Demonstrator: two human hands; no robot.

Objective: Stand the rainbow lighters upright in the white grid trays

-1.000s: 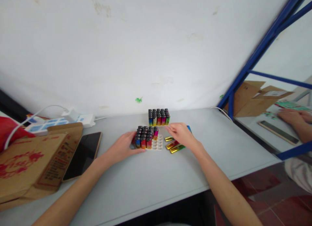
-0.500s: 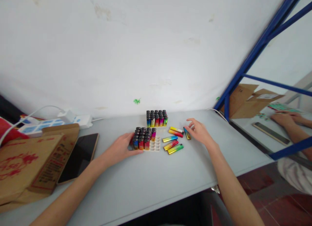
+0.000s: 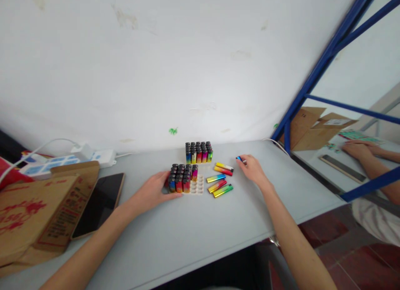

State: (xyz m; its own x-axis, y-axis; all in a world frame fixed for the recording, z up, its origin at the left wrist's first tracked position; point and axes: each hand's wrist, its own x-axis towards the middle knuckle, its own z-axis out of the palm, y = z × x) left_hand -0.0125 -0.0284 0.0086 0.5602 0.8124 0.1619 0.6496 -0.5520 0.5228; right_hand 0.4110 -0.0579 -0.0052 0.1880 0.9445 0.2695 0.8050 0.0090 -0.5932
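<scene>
My left hand [image 3: 156, 189] is curled around the left side of a white tray [image 3: 197, 186], thumb along the front, steadying it. Upright lighters [image 3: 179, 179] with black tops fill the tray's left part, and bare sockets show at its right. My right hand [image 3: 251, 168] pinches a blue lighter [image 3: 239, 158], mostly hidden by the fingers. Between the hands several shiny lighters lie flat, among them a green-yellow lighter [image 3: 223, 191] and a blue-yellow lighter [image 3: 216, 178]. Behind the tray stands a second block of upright lighters [image 3: 199, 153].
At the left are a cardboard box [image 3: 37, 215], a dark phone-like slab [image 3: 99, 202] and a power strip [image 3: 68, 161]. A blue metal frame [image 3: 315, 81] rises at the right. Beyond it are another cardboard box [image 3: 312, 127] and another person's hands [image 3: 359, 148].
My right hand has closed on the blue lighter and picked it up from where it lay; its fingers were apart before. My left hand stays at the tray. The view has shifted slightly.
</scene>
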